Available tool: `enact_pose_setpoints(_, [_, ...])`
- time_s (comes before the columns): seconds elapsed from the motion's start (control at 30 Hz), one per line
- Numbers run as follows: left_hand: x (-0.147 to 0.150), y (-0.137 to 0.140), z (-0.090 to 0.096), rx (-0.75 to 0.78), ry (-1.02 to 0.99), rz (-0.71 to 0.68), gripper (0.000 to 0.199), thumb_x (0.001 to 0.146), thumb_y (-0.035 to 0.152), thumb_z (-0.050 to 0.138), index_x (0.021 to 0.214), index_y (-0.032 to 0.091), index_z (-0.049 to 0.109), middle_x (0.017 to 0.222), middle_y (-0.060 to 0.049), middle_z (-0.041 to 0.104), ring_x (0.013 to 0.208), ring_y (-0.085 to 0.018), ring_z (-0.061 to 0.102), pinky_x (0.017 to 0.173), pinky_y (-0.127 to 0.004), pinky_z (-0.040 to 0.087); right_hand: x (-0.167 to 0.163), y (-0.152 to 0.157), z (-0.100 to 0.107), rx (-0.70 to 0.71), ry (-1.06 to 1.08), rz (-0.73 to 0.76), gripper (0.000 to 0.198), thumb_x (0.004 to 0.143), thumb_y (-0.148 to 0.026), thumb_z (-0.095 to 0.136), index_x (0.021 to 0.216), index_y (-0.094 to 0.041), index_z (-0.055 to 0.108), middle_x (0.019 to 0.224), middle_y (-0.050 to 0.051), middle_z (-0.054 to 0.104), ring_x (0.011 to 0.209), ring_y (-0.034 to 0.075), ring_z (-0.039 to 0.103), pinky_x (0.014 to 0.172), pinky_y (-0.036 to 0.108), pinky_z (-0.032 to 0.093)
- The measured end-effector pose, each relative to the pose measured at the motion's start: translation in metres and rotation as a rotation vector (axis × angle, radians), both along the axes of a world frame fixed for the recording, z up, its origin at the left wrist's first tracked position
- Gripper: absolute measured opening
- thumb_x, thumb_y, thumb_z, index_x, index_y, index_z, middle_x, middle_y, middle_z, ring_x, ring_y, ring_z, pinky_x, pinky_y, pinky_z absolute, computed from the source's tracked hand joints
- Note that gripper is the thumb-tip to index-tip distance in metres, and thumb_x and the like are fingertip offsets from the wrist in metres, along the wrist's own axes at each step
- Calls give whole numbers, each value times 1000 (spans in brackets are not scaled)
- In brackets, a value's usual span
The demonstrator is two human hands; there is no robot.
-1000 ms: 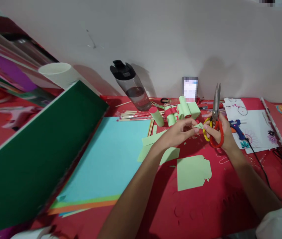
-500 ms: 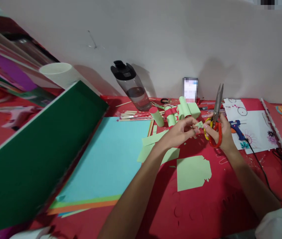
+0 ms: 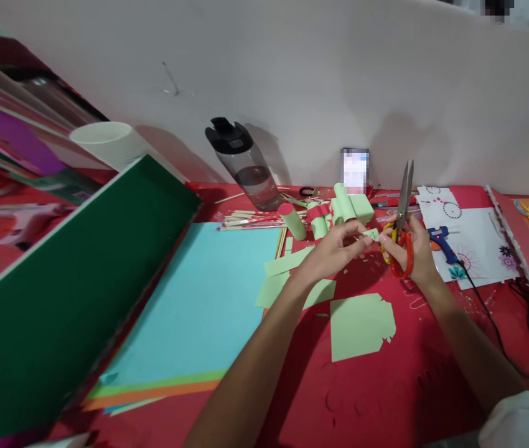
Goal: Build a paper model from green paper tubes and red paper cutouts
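Small green paper scrap pinched between both hands, right of frame centre.

The left hand [image 3: 334, 249] and right hand [image 3: 409, 252] have barely shifted in the last second; the right fingers also grip the scissors [image 3: 402, 218], blades upright and shut, so the green scrap [image 3: 371, 234] is being fiddled with, not cut, above the red surface [image 3: 386, 386].

A plain pale wall [image 3: 320, 74] runs behind the work surface and takes up the upper half of the view, marked by a small scratch at upper left and soft shadows low down. A red covering [image 3: 367, 398] spreads over the table. A large dark green board [image 3: 59, 311] leans in from the left. Light is even and indoor.
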State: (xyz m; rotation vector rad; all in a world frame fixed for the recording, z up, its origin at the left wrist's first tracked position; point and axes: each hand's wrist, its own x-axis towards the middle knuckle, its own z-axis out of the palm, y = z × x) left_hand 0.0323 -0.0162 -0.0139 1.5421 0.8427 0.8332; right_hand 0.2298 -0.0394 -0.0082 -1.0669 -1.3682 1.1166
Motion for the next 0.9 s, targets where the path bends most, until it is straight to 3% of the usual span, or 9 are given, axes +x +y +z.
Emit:
enact_pose_setpoints(0.57, [0, 2, -4, 40, -31, 16, 20, 97, 36, 62, 83, 21, 61, 74, 0, 62, 70, -16, 62, 69, -31, 49, 2, 1, -2, -32, -16, 41, 43, 81, -37, 86, 107, -27, 53, 82, -5, 65, 53, 10, 57, 52, 27, 52])
enact_pose_setpoints(0.67, [0, 2, -1, 44, -95, 83, 20, 95, 34, 64, 81, 21, 60, 73, 0, 63, 66, -14, 61, 66, -29, 50, 2, 2, 0, -51, -48, 61, 44, 83, -42, 85, 108, -26, 53, 80, -5, 63, 54, 11, 57, 52, 27, 49])
enact_pose_setpoints(0.9, [-1, 3, 6, 93, -243, 394, 20, 94, 33, 65, 79, 20, 60, 69, 2, 60, 64, -12, 58, 65, -26, 48, 7, -2, 1, -72, -225, 248, 47, 95, -65, 66, 114, -24, 53, 75, -4, 53, 58, 12, 48, 54, 27, 41])
